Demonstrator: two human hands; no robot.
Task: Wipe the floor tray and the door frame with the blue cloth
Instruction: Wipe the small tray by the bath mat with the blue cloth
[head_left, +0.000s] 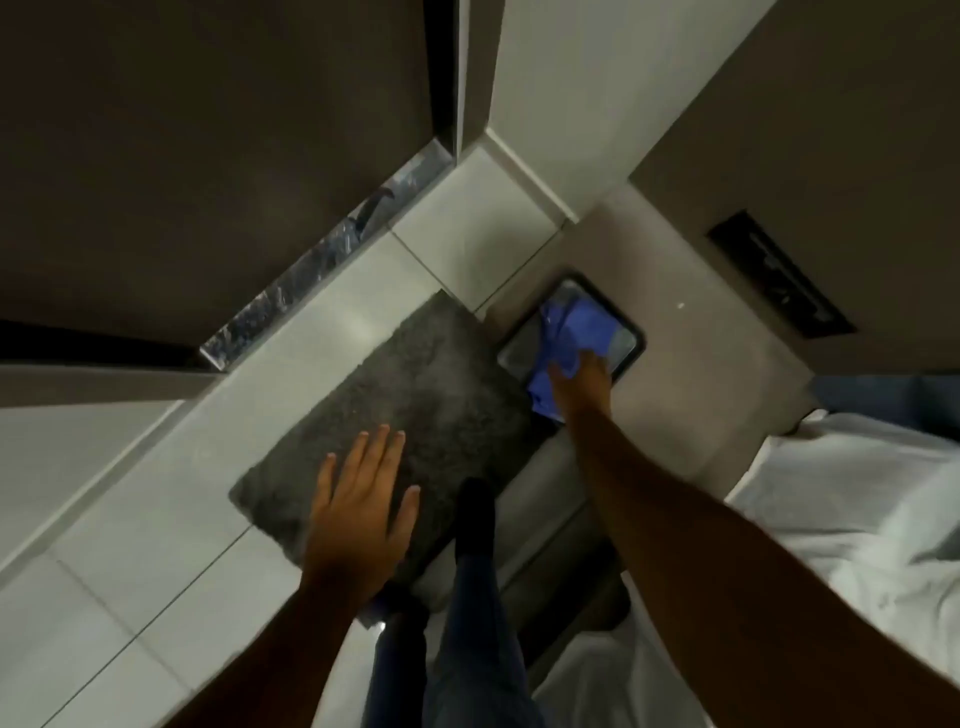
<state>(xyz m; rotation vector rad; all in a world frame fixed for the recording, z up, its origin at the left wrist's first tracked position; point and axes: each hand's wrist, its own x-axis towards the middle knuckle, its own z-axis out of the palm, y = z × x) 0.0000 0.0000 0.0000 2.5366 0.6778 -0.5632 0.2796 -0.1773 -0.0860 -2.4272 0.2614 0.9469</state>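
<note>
A dark-rimmed floor tray lies on the floor right of centre. The blue cloth is spread across it and hangs over its near edge. My right hand presses down on the cloth at the tray's near side, fingers closed on the fabric. My left hand hovers with fingers spread above the grey mat, holding nothing. The pale door frame rises at top centre beside a dark door.
A grey bath mat lies on the pale floor tiles left of the tray. My leg and dark sock stand on its near edge. A bed with white sheets fills the right. A dark wall vent sits beyond the tray.
</note>
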